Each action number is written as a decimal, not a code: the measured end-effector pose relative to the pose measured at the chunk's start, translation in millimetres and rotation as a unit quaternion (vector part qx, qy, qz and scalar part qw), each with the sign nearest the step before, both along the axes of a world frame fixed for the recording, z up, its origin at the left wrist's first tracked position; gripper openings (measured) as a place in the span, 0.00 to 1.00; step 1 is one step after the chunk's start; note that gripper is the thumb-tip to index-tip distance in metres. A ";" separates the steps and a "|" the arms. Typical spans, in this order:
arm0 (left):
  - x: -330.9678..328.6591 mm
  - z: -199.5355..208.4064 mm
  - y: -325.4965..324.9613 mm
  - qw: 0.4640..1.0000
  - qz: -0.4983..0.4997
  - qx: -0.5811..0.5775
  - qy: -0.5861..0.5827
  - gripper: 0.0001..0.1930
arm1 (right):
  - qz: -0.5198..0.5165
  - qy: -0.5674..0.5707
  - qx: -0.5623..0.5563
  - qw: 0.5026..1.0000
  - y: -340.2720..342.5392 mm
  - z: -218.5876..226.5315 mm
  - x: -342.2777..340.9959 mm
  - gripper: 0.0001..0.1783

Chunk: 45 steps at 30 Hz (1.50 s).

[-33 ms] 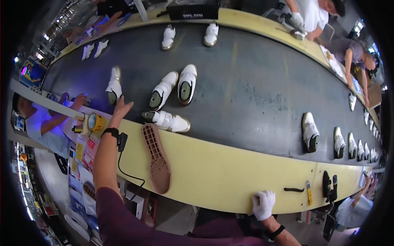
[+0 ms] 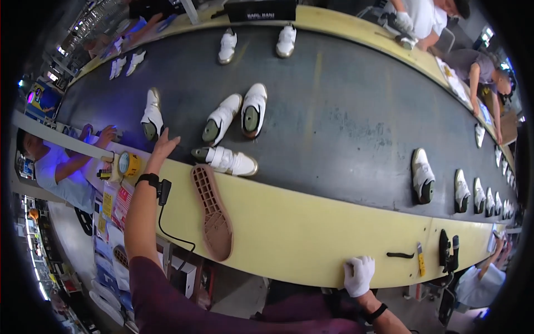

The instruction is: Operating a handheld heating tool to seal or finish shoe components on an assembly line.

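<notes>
My left hand (image 2: 165, 145), bare, reaches over the belt's near edge with its fingers apart. Its fingertips are at the heel of a white shoe (image 2: 152, 113) with a green insole; whether they touch it I cannot tell. Just right of that hand, another white shoe (image 2: 231, 161) lies on its side, partly over the table edge. Two more white shoes (image 2: 223, 118) (image 2: 254, 109) stand beyond it. A brown shoe sole (image 2: 213, 217) lies on the yellow table. My right hand (image 2: 359, 275), in a white glove, rests curled at the table's front edge, with nothing visible in it.
On the dark belt (image 2: 334, 128) a row of white shoes (image 2: 462, 190) stretches right. A black strip (image 2: 400, 255), a yellow cutter knife (image 2: 421, 260) and black tools (image 2: 448, 250) lie right of my glove. Yellow tape (image 2: 129, 164) stands at left. Co-workers sit around.
</notes>
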<state>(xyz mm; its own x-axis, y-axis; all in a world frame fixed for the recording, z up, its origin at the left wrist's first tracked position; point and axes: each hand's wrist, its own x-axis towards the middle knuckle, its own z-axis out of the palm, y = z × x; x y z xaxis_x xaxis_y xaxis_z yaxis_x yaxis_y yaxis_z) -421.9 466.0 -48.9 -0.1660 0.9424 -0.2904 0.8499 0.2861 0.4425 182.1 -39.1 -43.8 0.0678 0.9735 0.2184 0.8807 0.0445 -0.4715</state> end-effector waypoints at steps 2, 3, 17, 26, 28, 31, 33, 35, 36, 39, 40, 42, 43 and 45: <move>62.3 30.7 -23.6 0.995 -0.051 -0.028 -0.083 0.51 | -0.015 -0.016 -0.012 1.000 -0.6 5.5 4.6 0.15; 85.2 43.5 -35.8 0.983 -0.087 -0.039 -0.156 0.52 | -0.017 -0.021 -0.006 1.000 0.5 7.3 4.6 0.15; 173.1 89.4 -82.5 0.963 -0.241 0.032 0.118 0.50 | -0.023 0.014 0.022 0.999 -1.0 14.3 -0.8 0.11; 383.2 31.0 -124.3 0.910 -0.399 0.113 0.010 0.28 | -0.012 0.023 0.040 0.999 -1.0 12.9 5.2 0.08; 449.6 6.6 -130.0 0.910 -0.382 0.158 -0.029 0.27 | -0.024 0.022 0.045 0.998 -3.0 11.8 3.7 0.08; 588.6 8.6 -165.7 0.925 -0.364 0.090 -0.060 0.35 | -0.031 0.015 0.053 0.998 -5.9 10.6 7.2 0.07; 653.5 -2.0 -185.0 0.945 -0.301 0.088 -0.095 0.40 | -0.019 0.020 0.058 0.998 -3.3 12.4 3.2 0.09; 689.1 6.8 -195.1 0.917 -0.360 -0.027 -0.169 0.48 | -0.014 0.021 0.054 0.998 -2.4 11.0 0.6 0.09; 688.8 7.7 -196.0 0.902 -0.374 -0.054 -0.207 0.48 | -0.015 0.024 0.048 0.998 -1.3 10.0 0.5 0.09; 642.9 -4.5 -173.2 0.895 -0.388 0.018 -0.220 0.44 | -0.016 0.028 0.047 0.998 0.5 10.7 5.6 0.09; 600.2 -8.1 -151.4 0.898 -0.382 0.121 -0.184 0.41 | 0.003 0.043 0.048 0.998 0.7 10.1 2.7 0.09; 509.0 -12.5 -102.3 0.916 -0.307 0.230 -0.115 0.34 | -0.018 0.036 0.045 0.998 -0.1 5.7 6.2 0.08; 462.8 -6.9 -80.1 0.921 -0.255 0.293 -0.030 0.34 | -0.027 0.036 0.039 0.998 0.6 11.2 6.0 0.09; 394.6 5.7 -47.1 0.900 -0.136 0.390 0.138 0.34 | -0.038 0.023 0.031 0.999 -2.2 11.3 11.6 0.09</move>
